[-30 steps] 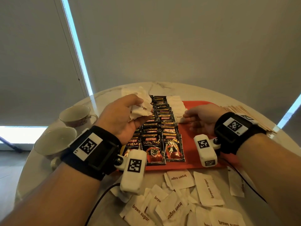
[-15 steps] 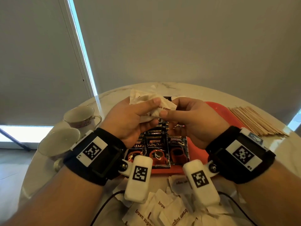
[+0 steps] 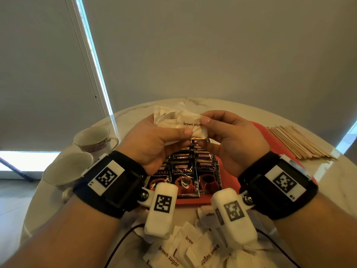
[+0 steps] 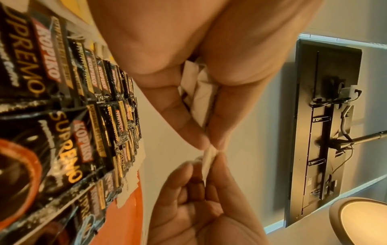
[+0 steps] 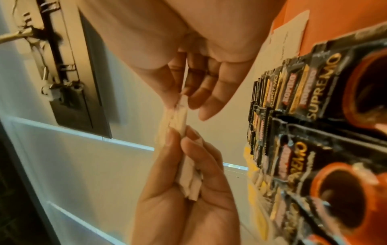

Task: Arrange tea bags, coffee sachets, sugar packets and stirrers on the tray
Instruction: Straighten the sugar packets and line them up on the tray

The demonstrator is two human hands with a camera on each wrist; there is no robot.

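Two hands raised above the orange tray (image 3: 258, 130), both on one small bunch of white brown sugar packets (image 3: 179, 120). Left hand (image 3: 152, 140) curled around the bunch, thumb laid across the front, the rest of the packets bunched in the palm, as seen from the right wrist (image 5: 189, 179). Right hand (image 3: 229, 136) pinching the outer edge of the front packet between thumb and forefinger; remaining fingers loosely bent, holding nothing. Pinch point seen from the left wrist too, with the packet edge (image 4: 209, 159) caught between the fingertips of both hands.

Directly below the hands, on the tray, black coffee sachets (image 3: 185, 176) in overlapping rows running away from the near edge. A few more white packets (image 4: 130, 187) flat on the tray just beside those rows. Loose sugar packets (image 3: 185, 248) heaped on the marble table (image 3: 328, 182), off the tray's near edge. Wooden stirrers (image 3: 297, 142) in a flat spread on the table to the right of the tray. Two teacups (image 3: 92, 138) on the table to the left of the tray, well apart from it. Whether any tea bags lie on the tray: cannot tell.
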